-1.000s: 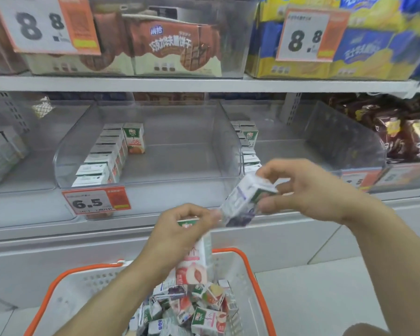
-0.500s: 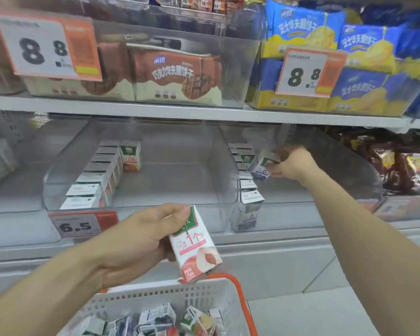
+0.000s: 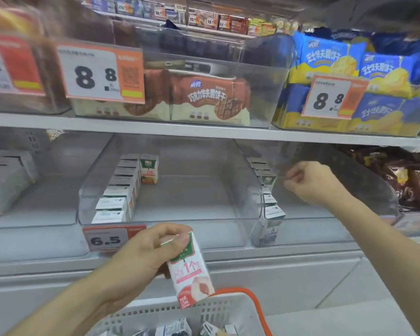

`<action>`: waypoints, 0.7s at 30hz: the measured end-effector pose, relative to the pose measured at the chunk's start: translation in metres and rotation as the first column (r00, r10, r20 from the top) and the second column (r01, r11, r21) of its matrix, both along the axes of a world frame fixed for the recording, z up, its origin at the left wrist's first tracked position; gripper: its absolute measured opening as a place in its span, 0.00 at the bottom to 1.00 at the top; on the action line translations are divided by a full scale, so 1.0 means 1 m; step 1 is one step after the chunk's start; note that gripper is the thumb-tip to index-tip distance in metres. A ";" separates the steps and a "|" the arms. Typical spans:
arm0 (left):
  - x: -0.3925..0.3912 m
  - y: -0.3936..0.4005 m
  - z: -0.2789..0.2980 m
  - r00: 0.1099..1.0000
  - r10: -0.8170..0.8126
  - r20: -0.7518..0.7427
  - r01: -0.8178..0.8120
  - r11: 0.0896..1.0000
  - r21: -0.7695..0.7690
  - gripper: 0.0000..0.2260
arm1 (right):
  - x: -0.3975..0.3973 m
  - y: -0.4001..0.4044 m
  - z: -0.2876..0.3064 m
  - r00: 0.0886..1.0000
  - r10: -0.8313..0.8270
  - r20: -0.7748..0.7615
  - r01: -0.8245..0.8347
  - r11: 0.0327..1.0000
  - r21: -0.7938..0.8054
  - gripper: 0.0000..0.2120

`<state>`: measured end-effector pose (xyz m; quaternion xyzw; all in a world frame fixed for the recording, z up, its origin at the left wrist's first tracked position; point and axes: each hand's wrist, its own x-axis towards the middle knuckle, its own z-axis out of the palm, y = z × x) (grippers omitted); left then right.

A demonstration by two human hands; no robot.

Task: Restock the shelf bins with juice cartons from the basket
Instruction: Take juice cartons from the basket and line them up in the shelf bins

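Observation:
My left hand (image 3: 141, 253) grips a peach juice carton (image 3: 192, 275), tilted, above the white basket (image 3: 228, 309) with its orange handle. More cartons (image 3: 172, 329) lie in the basket. The clear middle bin (image 3: 180, 202) holds a row of cartons (image 3: 118, 192) along its left side and one orange-labelled carton (image 3: 149, 168) behind. My right hand (image 3: 310, 183) is inside the clear right bin (image 3: 374, 190), fingers curled, with nothing visible in it, just right of that bin's row of cartons (image 3: 268, 187).
A 6.5 price tag (image 3: 107, 238) hangs on the middle bin's front. Above, a shelf carries chocolate biscuit boxes (image 3: 204, 98) and blue-yellow packs (image 3: 349, 69). White cartons (image 3: 5, 180) fill the left bin; dark snack bags (image 3: 412, 180) lie at the right.
My right hand carried a carton up from the basket into the right bin and no longer holds it. My left hand lifted the peach carton toward the shelf. The view rose.

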<state>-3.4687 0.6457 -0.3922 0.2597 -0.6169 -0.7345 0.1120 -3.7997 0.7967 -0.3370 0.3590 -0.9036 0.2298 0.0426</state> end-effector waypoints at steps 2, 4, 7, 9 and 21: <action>0.002 0.001 0.005 0.999 -0.014 0.033 0.016 0.998 -0.059 0.19 | 0.050 0.014 0.016 0.967 0.198 0.162 -0.202 0.979 0.013 0.07; 0.006 0.004 0.010 0.996 -0.039 0.081 0.049 0.991 -0.122 0.15 | 0.103 0.015 0.020 0.872 0.402 0.278 -0.442 0.891 0.099 0.10; 0.013 0.010 0.011 0.987 -0.086 0.135 0.114 0.969 -0.219 0.13 | 0.163 0.006 0.001 0.683 0.555 0.475 -0.618 0.785 -0.028 0.15; 0.020 0.013 0.011 0.983 -0.090 0.159 0.138 0.935 -0.326 0.18 | 0.189 -0.004 -0.014 0.582 0.578 0.573 -0.633 0.764 -0.127 0.20; 0.091 -0.032 0.046 0.990 0.087 0.110 0.003 0.774 -0.633 0.33 | 0.247 -0.066 -0.012 0.519 0.653 0.552 -0.540 0.751 -0.380 0.19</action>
